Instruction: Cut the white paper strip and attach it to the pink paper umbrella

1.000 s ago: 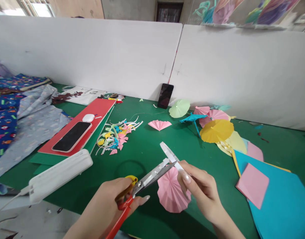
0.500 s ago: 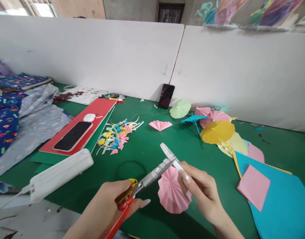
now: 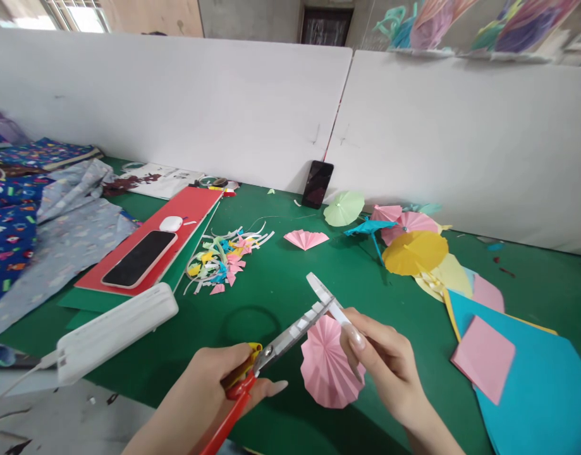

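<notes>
Currently, left hand (image 3: 224, 382) curled round scissors (image 3: 270, 351), blades on white strip (image 3: 322, 292); right hand (image 3: 382, 354) pinching strip.

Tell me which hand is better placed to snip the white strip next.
Left, most likely. The left hand holds the scissors, with the blade tips at the white strip. The right hand is pinching that strip, so it seems better suited to steadying it.

Beyond your one pair of scissors (image 3: 270, 351), you have two phones (image 3: 317, 184), one pink fan (image 3: 306, 239) and one blue parasol (image 3: 370, 226).
</notes>
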